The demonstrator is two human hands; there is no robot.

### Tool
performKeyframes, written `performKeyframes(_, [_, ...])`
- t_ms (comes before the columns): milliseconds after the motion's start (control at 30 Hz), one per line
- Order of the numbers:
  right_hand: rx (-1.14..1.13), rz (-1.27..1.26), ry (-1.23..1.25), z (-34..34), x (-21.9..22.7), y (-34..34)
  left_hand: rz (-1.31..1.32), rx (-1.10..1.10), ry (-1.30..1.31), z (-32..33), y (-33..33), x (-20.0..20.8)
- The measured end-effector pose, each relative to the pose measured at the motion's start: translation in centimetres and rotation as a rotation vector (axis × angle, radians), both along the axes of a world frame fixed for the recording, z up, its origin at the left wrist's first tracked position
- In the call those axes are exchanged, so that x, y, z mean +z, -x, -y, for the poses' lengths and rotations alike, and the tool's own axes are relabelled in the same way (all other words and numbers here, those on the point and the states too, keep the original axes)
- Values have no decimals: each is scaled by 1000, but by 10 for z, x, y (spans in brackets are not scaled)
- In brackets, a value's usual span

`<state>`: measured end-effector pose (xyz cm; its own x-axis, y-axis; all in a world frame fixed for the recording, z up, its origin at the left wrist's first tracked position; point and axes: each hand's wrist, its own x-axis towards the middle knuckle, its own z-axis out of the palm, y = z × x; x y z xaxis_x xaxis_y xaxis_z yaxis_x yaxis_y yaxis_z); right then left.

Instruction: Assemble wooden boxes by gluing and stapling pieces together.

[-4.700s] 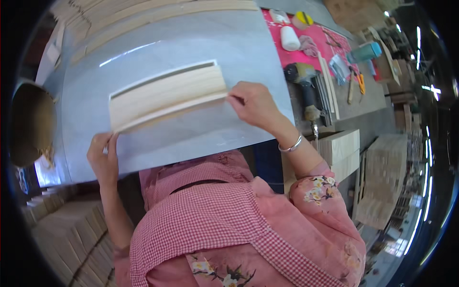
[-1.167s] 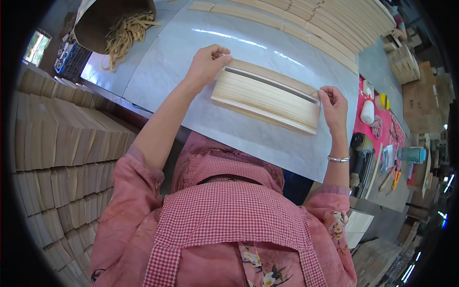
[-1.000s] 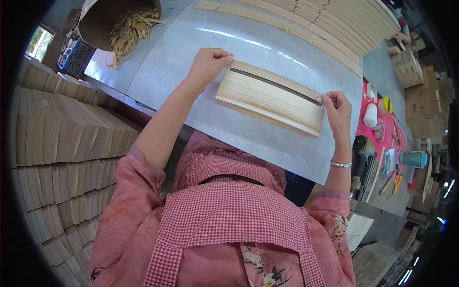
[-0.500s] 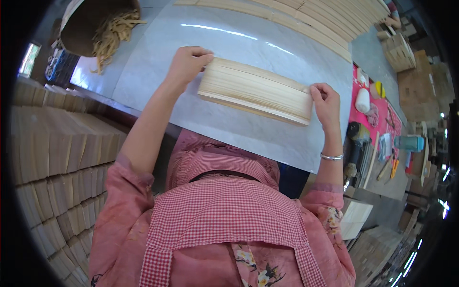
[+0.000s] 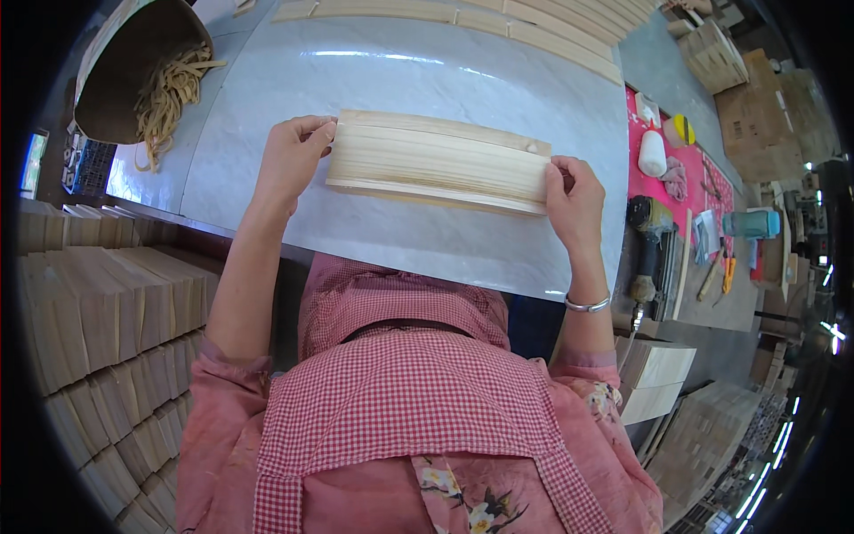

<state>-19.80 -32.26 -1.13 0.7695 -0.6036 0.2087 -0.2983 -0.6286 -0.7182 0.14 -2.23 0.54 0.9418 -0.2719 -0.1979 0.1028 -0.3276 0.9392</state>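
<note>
Bare tabletop (image 5: 427,71) beyond, basket (image 5: 133,71) left, perhaps tools (image 5: 676,178) right

Pale wood slats (image 5: 440,162); grey marbled table (image 5: 427,71); pink mat (image 5: 680,169).

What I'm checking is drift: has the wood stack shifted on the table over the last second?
No, not noticeably. The stack sits about as far from the strips at the far edge of the table as before; only the view turned.
</note>
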Motion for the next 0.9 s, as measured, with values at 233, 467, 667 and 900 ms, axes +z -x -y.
performKeyframes(233, [15,-8,133,-9,4,-3,-45,3,41,-1,5,1])
performKeyframes(467, [-1,-52,206,-15,4,-6,-108,40,113,0,4,0])
performKeyframes(667, [-30,-58,196,-14,2,-6,-178,-1,153,-3,2,0])
performKeyframes(900, [-89,62,40,-19,-4,-3,783,-437,-233,38,22,12])
